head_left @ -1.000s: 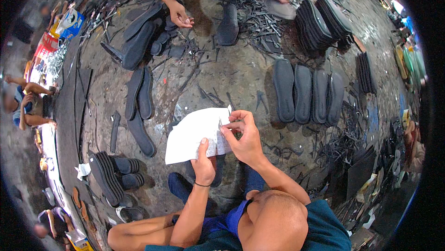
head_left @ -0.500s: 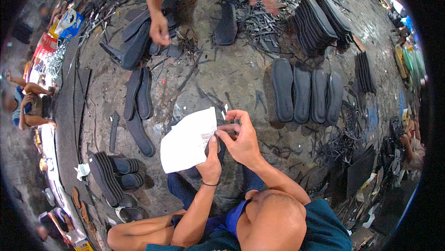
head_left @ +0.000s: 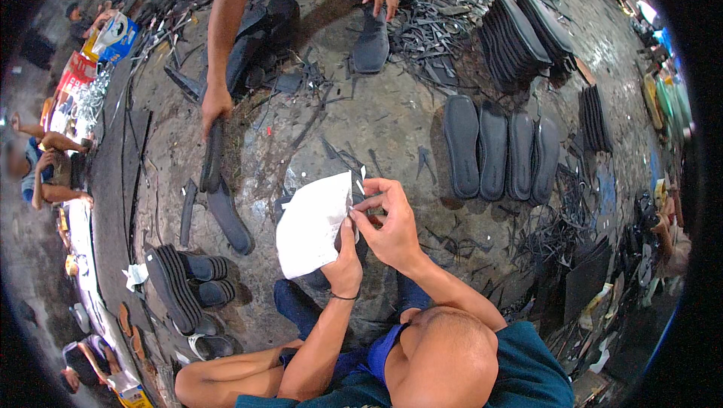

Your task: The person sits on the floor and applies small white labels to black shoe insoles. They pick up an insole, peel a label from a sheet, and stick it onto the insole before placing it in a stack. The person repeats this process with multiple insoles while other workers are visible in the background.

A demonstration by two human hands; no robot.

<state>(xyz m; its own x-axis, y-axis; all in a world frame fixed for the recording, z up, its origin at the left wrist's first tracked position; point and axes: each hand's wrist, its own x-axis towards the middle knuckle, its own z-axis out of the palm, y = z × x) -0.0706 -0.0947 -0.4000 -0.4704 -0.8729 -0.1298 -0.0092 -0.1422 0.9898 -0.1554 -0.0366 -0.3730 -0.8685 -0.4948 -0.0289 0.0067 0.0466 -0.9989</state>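
— Both our hands are closed on the white paper sheet (head_left: 312, 231): our left hand (head_left: 344, 265) pinches its lower right edge, our right hand (head_left: 388, 223) nips the upper right corner between fingertips.

— And where do we hold it?

— Tilted, just above the grey floor (head_left: 376, 129), in front of our knees. Four dark shoe soles (head_left: 501, 153) lie in a row to our right; another person's hand (head_left: 215, 103) touches a sole strip (head_left: 212, 155) well apart.
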